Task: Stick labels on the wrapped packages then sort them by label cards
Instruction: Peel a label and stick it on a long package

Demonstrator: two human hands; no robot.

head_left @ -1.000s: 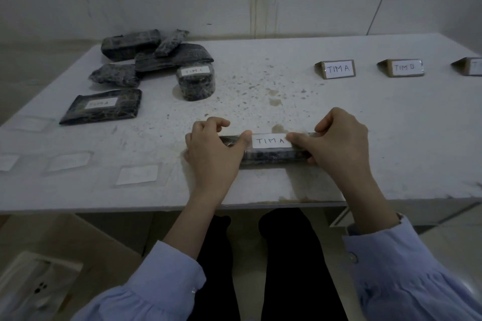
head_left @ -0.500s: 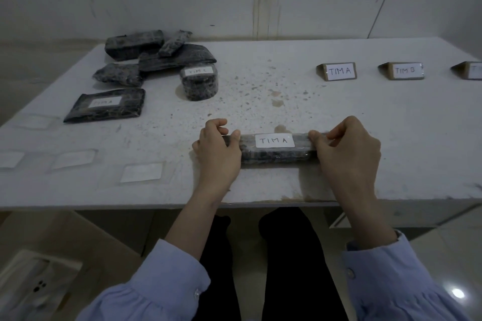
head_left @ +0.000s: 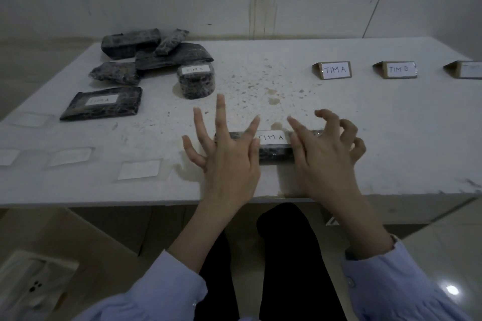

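So, compared with half a second back, the ends of the long wrapped package [head_left: 273, 150] have been let go. The left hand [head_left: 229, 159], which was pinching the left end, is now opened wide, fingers straight and fanned out, nothing held. The right hand [head_left: 323, 156], which was pinching the right end, is opened too, fingers loosely curled, nothing held either. The package itself hasn't been shifted as far as can be seen. It's laid flat on the worktop [head_left: 391, 138] near the front edge, long side across, with its "TIM A" label [head_left: 271, 137] facing up.

Position-wise, the package is found between and partly under the two hands. Its left end is covered by the left hand's index finger and thumb, its right end by the right hand's index finger. Whether it's actually being touched can't be told from this angle.

Rest of the worktop, left to right: three blank labels [head_left: 138, 169] are laid along the front left. A flat package [head_left: 104, 103] marked "TIM A" is set behind them, and a pile of unlabelled packages [head_left: 146, 52] is stacked at the back. A chunky labelled package [head_left: 196, 81] is placed just beside the pile. Well apart on the right, the "TIM A" card [head_left: 334, 70] and the "TIM B" card [head_left: 397, 69] are stood in a row, plus a third card [head_left: 467, 69] cut off by the frame edge.
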